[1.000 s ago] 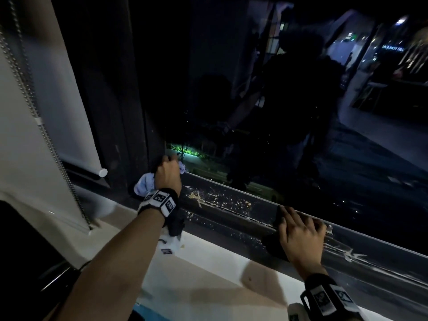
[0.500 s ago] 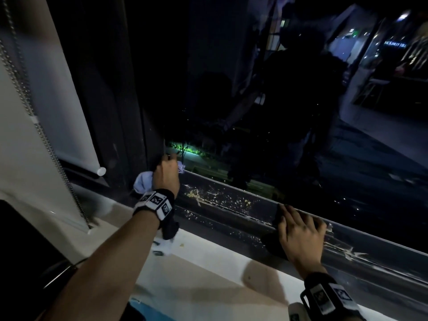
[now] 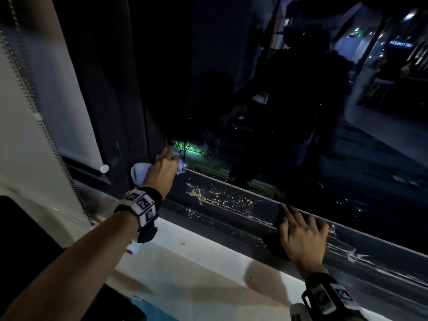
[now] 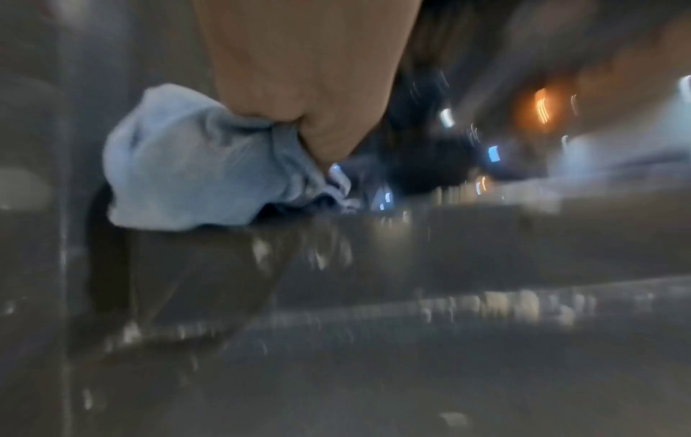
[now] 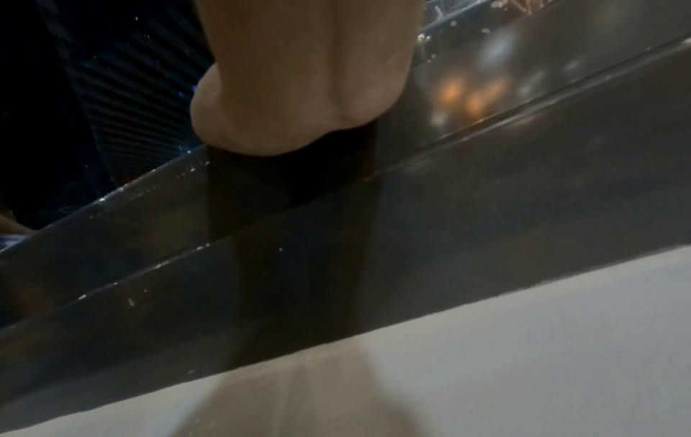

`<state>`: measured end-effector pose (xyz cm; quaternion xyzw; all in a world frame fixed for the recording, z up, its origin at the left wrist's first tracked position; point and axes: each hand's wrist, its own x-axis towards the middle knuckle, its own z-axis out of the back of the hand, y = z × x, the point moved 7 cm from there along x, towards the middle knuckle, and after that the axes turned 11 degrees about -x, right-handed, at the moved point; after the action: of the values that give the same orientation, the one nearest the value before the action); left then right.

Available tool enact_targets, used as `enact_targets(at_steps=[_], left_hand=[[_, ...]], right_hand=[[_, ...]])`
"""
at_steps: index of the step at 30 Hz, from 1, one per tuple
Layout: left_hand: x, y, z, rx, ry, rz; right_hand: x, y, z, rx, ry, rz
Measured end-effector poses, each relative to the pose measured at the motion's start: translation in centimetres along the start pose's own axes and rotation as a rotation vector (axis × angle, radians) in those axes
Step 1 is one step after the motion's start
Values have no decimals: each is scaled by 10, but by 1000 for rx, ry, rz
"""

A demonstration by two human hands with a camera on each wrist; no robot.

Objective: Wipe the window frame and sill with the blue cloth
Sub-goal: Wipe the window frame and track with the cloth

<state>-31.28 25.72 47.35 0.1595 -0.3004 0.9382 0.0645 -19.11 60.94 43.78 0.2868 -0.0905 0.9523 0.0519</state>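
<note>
Barely anything's moved since a second ago, the left hand [image 3: 163, 169] has just nudged deeper into the corner. Left to right: roller blind [image 3: 58, 93] with bead chain [image 3: 44, 126], then the dark window frame [image 3: 115, 117]. Fingers are bunched tight around the blue cloth [image 3: 139, 174] there. Crumbs [image 3: 222, 200] litter the frame's bottom rail, the pale sill [image 3: 208, 258] runs below, and the right hand [image 3: 303, 239] lies flat, fingers straight.

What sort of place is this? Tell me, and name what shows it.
Probably an indoor room beside a large window at night. A roller blind with a bead chain hangs at the left, a dark window frame sits above a pale sill, and street lights show through the glass.
</note>
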Motion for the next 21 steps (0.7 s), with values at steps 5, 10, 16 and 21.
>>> enact_targets(at_steps=[5, 10, 16, 21], left_hand=[[1, -5, -12, -257, -246, 161], [-5, -17, -15, -381, -192, 167], [-19, -5, -21, 29, 24, -45], [-15, 11, -2, 50, -104, 124]], right_hand=[[-1, 0, 0, 2, -19, -20], [-1, 0, 0, 2, -5, -22], [-1, 0, 2, 11, 4, -12], [0, 0, -1, 1, -8, -7]])
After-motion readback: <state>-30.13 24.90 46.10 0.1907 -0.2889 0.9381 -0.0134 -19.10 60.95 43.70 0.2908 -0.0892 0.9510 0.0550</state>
